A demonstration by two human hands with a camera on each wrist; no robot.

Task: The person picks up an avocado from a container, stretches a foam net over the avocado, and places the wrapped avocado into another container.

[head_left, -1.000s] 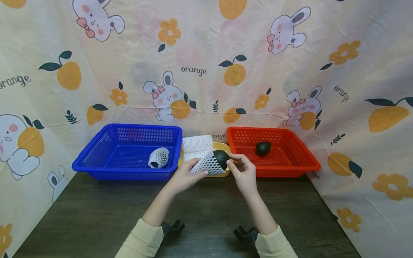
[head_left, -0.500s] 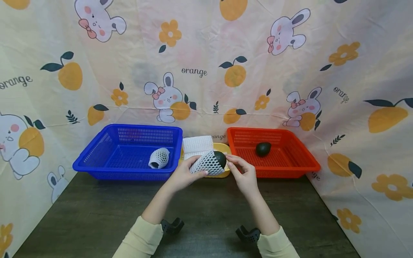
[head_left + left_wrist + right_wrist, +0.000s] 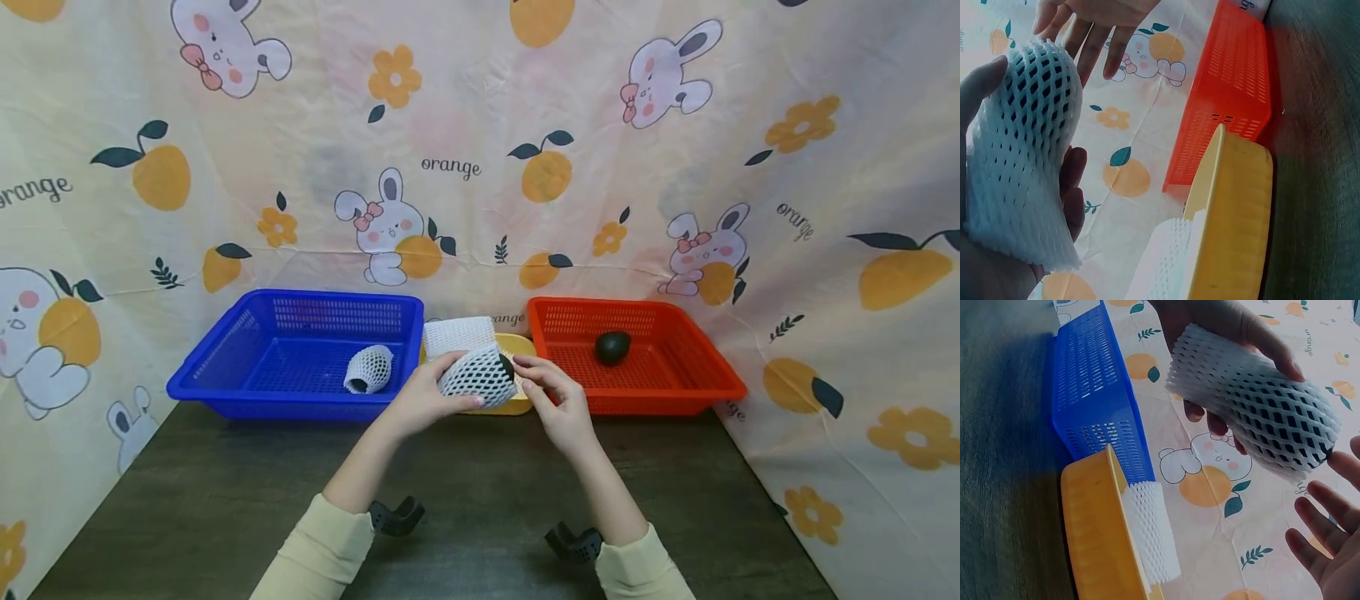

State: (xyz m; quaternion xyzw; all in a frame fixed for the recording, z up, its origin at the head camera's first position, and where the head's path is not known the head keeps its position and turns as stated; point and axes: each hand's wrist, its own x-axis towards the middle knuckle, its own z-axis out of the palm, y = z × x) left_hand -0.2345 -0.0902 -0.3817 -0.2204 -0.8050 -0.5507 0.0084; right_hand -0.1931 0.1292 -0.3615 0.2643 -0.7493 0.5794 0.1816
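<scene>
My left hand [image 3: 420,402] grips a white foam net sleeve [image 3: 474,379], fingers and thumb curled around it above the table. Inside it sits a dark green avocado [image 3: 507,367]; only its right end peeks out, while the rest shows dark through the mesh. My right hand [image 3: 561,407] is at that end, an outstretched fingertip right at the sleeve's rim. Its other fingers [image 3: 1319,526] are spread apart from the sleeve in the right wrist view. The sleeve's narrower, empty part [image 3: 1194,365] trails back through my left hand.
A blue basket [image 3: 300,406] at the left contains one netted piece [image 3: 369,369]. At the right, a red basket [image 3: 637,402] holds a bare avocado [image 3: 612,347]. Between them, a yellow tray [image 3: 517,407] bears white foam nets [image 3: 459,335]. A patterned cloth hangs behind the table.
The avocado has gone deeper into the sleeve, from about half exposed to just its end showing. My right hand has followed it slightly left.
</scene>
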